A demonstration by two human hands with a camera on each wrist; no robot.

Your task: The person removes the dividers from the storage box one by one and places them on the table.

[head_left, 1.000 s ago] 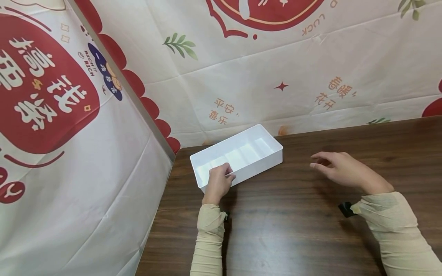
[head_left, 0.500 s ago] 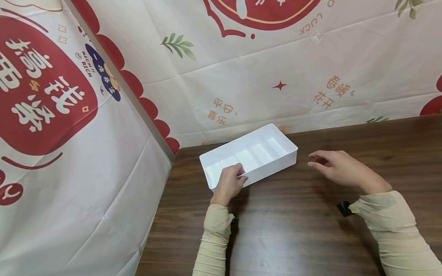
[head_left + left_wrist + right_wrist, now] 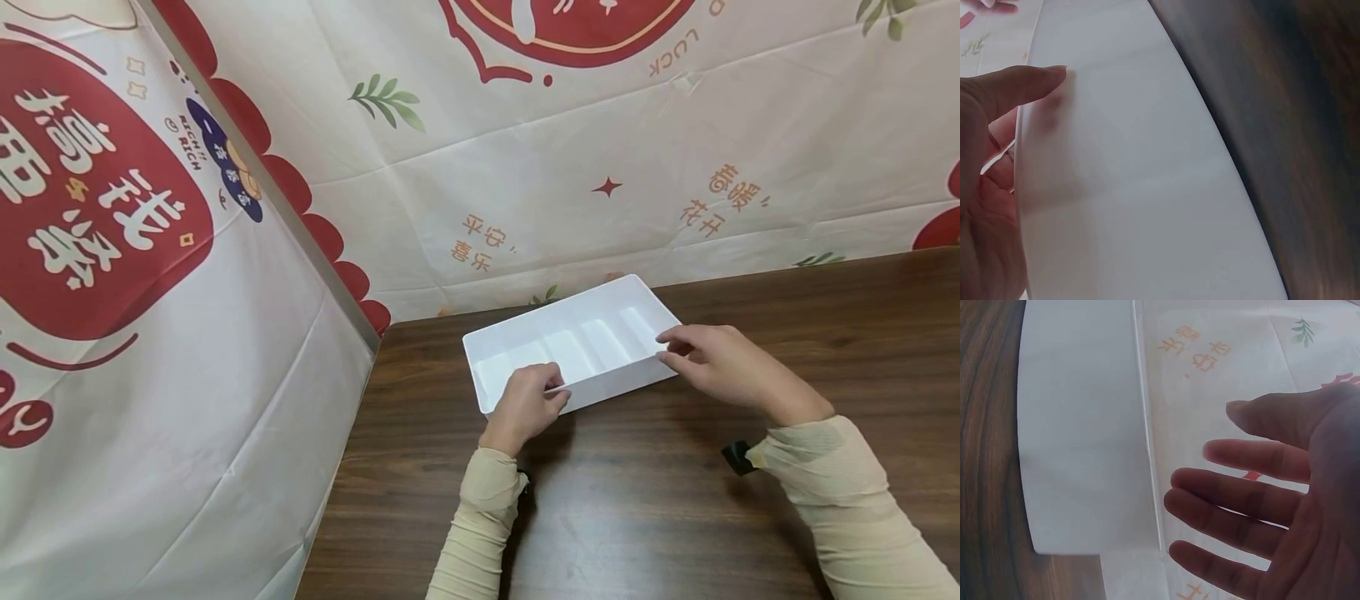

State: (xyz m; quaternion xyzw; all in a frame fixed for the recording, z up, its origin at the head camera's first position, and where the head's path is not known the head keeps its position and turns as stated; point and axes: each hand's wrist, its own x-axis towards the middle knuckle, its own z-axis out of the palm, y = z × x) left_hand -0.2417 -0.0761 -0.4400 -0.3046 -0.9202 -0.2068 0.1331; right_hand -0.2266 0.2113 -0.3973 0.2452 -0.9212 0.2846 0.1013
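A white rectangular plastic bin with a ridged bottom lies at a slant on the wooden table, open side up. My left hand pinches its near long wall, fingers inside the rim and thumb on the outer face. In the left wrist view, the thumb presses that wall. At the bin's right end hovers my right hand, fingers loosely bent and spread. The right wrist view shows its fingers beside the rim, apart from the wall and gripping nothing.
A printed white cloth hangs behind the dark wooden table, close to the bin's far edge. Another cloth hangs along the left side. A small black piece sits at the right cuff.
My left hand has slid the bin to the right along the table, away from the left cloth. The right hand has shifted slightly left, so the bin's right end now reaches its fingertips.
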